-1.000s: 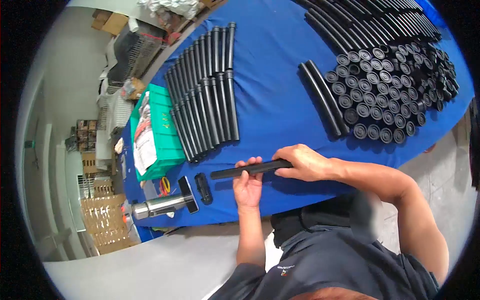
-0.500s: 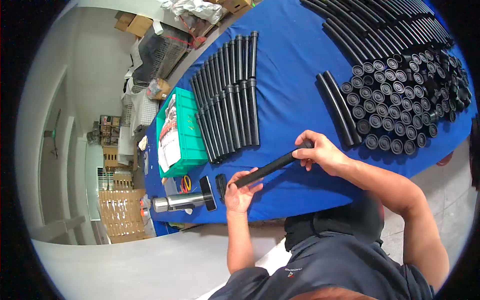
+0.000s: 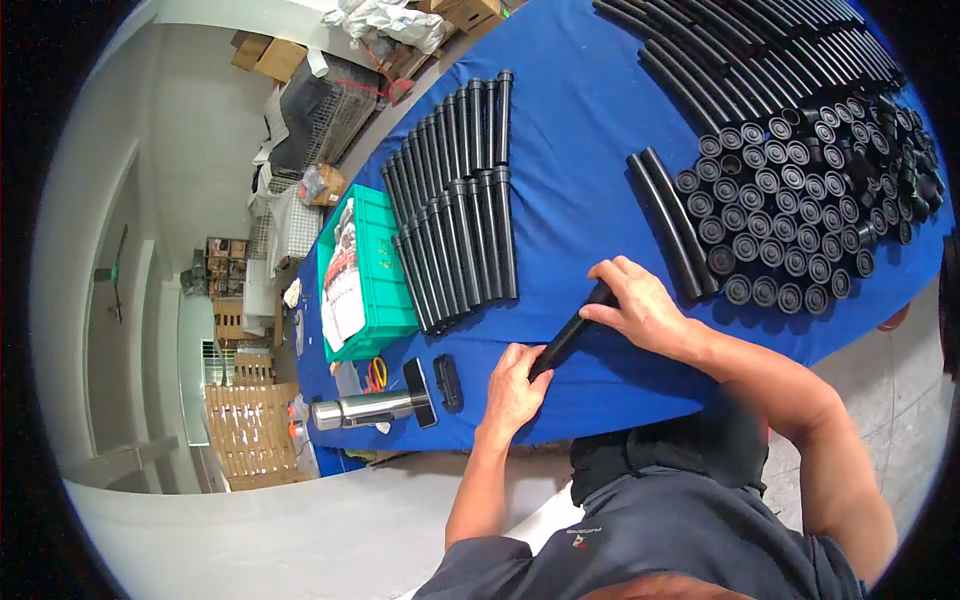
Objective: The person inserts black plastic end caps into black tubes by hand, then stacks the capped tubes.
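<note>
A black tube slants between my two hands above the blue cloth, near the table's front edge. My left hand is closed around its lower end. At the upper end, the fingers and thumb of my right hand grip the tube; whether a cap sits there is hidden by the fingers. Two loose black tubes lie beyond my right hand. To their right stands a cluster of round black caps. Two rows of capped black tubes lie on the left part of the table.
A green crate holding printed paper stands at the left. Near it lie a steel flask, a phone, a small black object and yellow-handled scissors. More tubes fill the far right of the blue cloth.
My left hand has shifted right and turned over, from an open palm under the tube to a closed grip on its lower end. My right hand still holds the upper end.
</note>
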{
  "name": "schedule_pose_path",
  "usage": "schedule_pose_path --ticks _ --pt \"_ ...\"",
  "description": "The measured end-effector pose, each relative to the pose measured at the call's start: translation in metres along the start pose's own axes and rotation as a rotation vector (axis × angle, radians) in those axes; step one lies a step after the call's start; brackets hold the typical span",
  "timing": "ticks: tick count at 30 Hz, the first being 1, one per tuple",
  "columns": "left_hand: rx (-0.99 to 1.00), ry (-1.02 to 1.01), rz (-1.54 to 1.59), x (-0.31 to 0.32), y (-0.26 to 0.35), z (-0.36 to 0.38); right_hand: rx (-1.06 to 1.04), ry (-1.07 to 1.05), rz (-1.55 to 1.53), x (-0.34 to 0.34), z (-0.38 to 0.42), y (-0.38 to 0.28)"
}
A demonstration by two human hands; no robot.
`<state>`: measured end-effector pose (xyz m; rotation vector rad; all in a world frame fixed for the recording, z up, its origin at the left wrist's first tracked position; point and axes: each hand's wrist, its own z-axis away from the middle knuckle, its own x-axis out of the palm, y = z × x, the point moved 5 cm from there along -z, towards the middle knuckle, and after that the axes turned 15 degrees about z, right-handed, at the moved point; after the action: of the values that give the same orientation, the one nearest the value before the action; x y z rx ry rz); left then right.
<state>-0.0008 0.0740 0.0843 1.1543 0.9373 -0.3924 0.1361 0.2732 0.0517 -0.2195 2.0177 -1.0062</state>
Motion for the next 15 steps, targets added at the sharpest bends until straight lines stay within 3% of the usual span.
schedule_pose_path --ticks 5,6,10,12,15 --pt "-0.119 -0.210 0.006 -0.014 0.008 -0.007 -0.168 -0.157 0.221 -0.003 -0.001 -0.010" --pt "-0.063 -0.224 0.049 -0.024 0.017 -0.019 -0.193 -0.174 0.248 -0.003 -0.001 -0.009" --pt "0.250 0.068 -0.018 -0.064 0.043 -0.115 -0.280 -0.121 0.286 0.004 0.002 -0.010" --pt "0.441 0.159 -0.133 -0.067 0.050 -0.183 -0.331 -0.051 0.306 0.001 0.003 -0.015" --pt "0.656 0.176 -0.368 -0.053 0.036 -0.292 -0.334 -0.112 0.304 0.003 0.003 -0.019"
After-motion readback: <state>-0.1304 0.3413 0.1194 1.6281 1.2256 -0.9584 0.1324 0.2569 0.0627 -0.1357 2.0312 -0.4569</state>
